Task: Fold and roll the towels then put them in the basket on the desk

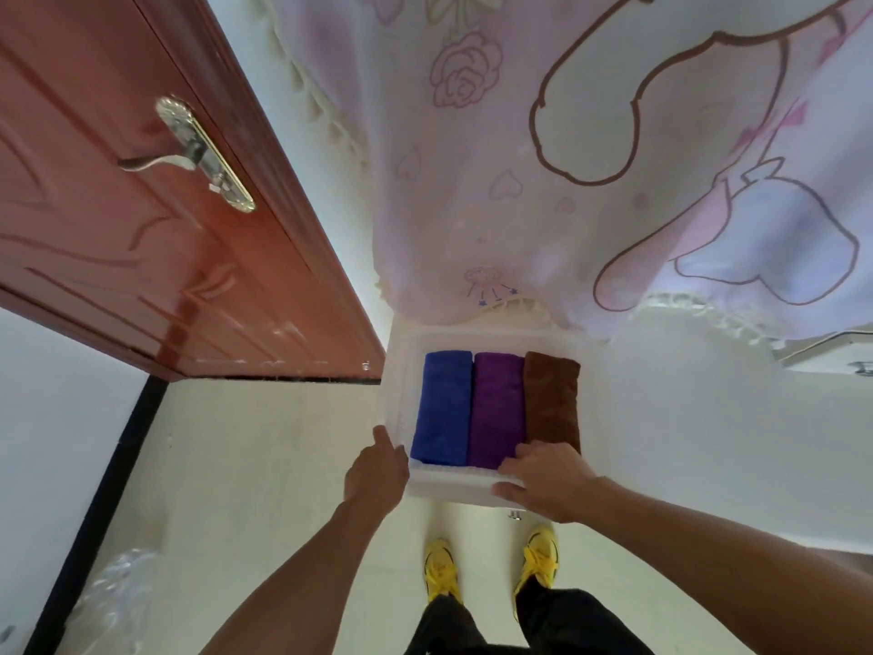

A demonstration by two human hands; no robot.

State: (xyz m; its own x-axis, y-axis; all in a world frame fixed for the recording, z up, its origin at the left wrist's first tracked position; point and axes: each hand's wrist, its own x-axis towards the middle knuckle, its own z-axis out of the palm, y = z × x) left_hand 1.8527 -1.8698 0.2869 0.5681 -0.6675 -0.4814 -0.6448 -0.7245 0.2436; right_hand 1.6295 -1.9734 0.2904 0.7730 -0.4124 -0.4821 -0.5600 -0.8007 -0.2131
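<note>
Rolled blue towel (444,408), purple towel (496,408) and brown towel (552,399) lie side by side in the basket (453,484). Left hand (375,470), fingers straight, touches its near left corner. Right hand (548,479) seems to clasp the near rim, fingers curled inside, thumb outside.

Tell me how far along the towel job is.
Done: rolled blue towel, rolled purple towel and rolled brown towel lie side by side in the white plastic basket. In hand: right hand grips its near rim, left hand touches its corner. Left: no loose towels visible.
</note>
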